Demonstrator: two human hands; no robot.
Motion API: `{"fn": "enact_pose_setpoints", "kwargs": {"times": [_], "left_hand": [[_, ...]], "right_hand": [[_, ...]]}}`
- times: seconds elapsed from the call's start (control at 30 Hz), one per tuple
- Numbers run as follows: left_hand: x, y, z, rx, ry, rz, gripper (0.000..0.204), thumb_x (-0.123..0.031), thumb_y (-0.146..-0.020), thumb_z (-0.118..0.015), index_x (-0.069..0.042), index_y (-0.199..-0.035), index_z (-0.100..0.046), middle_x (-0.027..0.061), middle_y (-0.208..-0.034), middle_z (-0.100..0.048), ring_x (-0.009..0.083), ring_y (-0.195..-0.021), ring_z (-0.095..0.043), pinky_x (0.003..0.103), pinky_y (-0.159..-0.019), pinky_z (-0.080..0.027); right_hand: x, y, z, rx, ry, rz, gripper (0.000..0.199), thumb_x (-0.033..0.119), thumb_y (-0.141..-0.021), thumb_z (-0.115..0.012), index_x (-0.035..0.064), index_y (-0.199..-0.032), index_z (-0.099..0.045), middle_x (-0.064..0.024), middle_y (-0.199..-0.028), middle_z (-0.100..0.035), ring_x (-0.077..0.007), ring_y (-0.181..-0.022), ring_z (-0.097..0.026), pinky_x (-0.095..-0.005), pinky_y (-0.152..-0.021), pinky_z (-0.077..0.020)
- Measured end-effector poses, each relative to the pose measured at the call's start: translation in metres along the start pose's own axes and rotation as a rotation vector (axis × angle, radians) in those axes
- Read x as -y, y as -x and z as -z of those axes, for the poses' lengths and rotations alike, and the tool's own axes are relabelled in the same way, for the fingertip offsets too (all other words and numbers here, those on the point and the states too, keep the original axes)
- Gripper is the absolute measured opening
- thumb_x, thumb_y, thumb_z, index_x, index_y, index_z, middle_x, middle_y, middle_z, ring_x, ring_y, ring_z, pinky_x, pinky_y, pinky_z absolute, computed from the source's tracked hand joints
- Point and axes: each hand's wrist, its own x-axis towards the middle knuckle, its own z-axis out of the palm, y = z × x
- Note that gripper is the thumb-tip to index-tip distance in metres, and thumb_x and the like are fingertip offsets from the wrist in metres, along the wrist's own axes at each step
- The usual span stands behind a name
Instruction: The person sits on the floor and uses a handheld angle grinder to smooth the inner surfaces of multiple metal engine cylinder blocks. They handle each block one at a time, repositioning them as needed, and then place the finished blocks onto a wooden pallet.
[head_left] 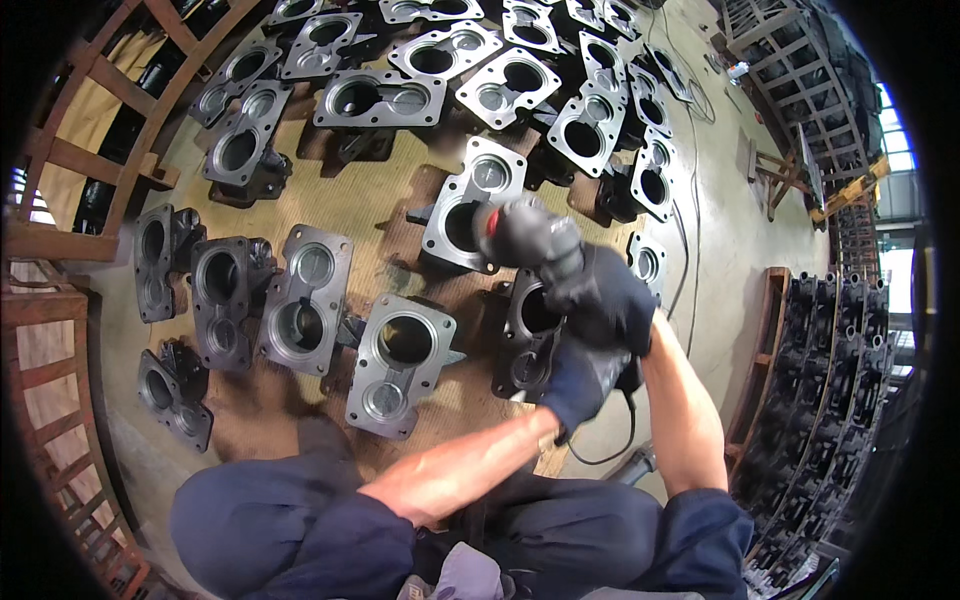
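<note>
A dark corded angle grinder (545, 243), its head smeared by motion and marked with red, is gripped in both my gloved hands. My right hand (618, 300) is closed around its body. Lower down, my left hand (585, 382) is closed by the tool's rear end, close to the cord (630, 425); its fingers are partly hidden. The grinder's head overlaps the right edge of a grey flanged metal casting (488, 172) with two round openings; I cannot tell whether it touches. Partly under my hands stands another casting (518, 375).
Several similar castings stand around, such as one at front centre (425, 363) and one on the left (312, 265), on a ribbed tan sheet (375, 205). Rust-brown metal racks (90, 160) line the left. Stacked dark parts (815, 380) fill the right. A cable (690, 250) runs along the floor.
</note>
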Motion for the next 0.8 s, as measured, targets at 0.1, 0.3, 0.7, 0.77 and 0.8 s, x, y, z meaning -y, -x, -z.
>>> {"fn": "enact_pose_setpoints", "kwargs": {"times": [0.1, 0.3, 0.7, 0.77, 0.8], "left_hand": [[-0.038, -0.052, 0.017, 0.177, -0.202, 0.103, 0.026, -0.018, -0.092, -0.069, -0.003, -0.113, -0.067, 0.0129, -0.108, -0.070, 0.0177, -0.103, -0.063, 0.036, -0.090, -0.050], [-0.035, -0.092, 0.015, 0.063, -0.056, 0.172, 0.028, -0.021, -0.090, -0.071, 0.001, -0.108, -0.068, 0.0136, -0.098, -0.072, 0.0191, -0.089, -0.066, 0.036, -0.080, -0.053], [-0.028, -0.028, -0.007, -0.039, -0.231, 0.313, 0.042, -0.015, -0.075, -0.080, -0.003, -0.111, -0.063, 0.0119, -0.101, -0.069, 0.0250, -0.098, -0.066, 0.037, -0.088, -0.052], [-0.020, -0.020, -0.008, -0.065, -0.223, 0.286, 0.042, -0.015, -0.075, -0.080, -0.003, -0.111, -0.062, 0.0118, -0.100, -0.068, 0.0249, -0.095, -0.065, 0.037, -0.087, -0.052], [-0.019, -0.017, -0.006, -0.073, -0.230, 0.270, 0.042, -0.014, -0.074, -0.080, -0.003, -0.111, -0.062, 0.0118, -0.099, -0.068, 0.0248, -0.094, -0.065, 0.037, -0.086, -0.052]], "right_hand": [[-0.016, -0.038, 0.020, -0.056, -0.135, 0.036, 0.028, 0.013, -0.068, -0.079, 0.0000, -0.090, -0.070, -0.0054, -0.074, -0.065, -0.0150, -0.067, -0.058, -0.0326, -0.062, -0.0504], [0.019, -0.058, 0.041, -0.049, -0.015, 0.048, 0.013, 0.003, -0.068, -0.071, 0.0042, -0.078, -0.063, -0.0001, -0.073, -0.056, -0.0119, -0.066, -0.052, -0.0290, -0.061, -0.0469], [0.010, -0.007, 0.017, 0.039, 0.026, -0.011, 0.024, 0.012, -0.071, -0.070, -0.0009, -0.091, -0.065, -0.0034, -0.076, -0.063, -0.0128, -0.063, -0.055, -0.0307, -0.060, -0.0469], [0.010, 0.000, 0.014, 0.045, 0.000, -0.009, 0.028, 0.012, -0.071, -0.071, -0.0012, -0.094, -0.066, -0.0035, -0.078, -0.065, -0.0133, -0.065, -0.056, -0.0309, -0.061, -0.0484], [0.007, 0.000, 0.012, 0.068, 0.005, 0.012, 0.028, 0.012, -0.071, -0.071, -0.0014, -0.096, -0.067, -0.0033, -0.079, -0.065, -0.0131, -0.066, -0.057, -0.0309, -0.062, -0.0488]]}}
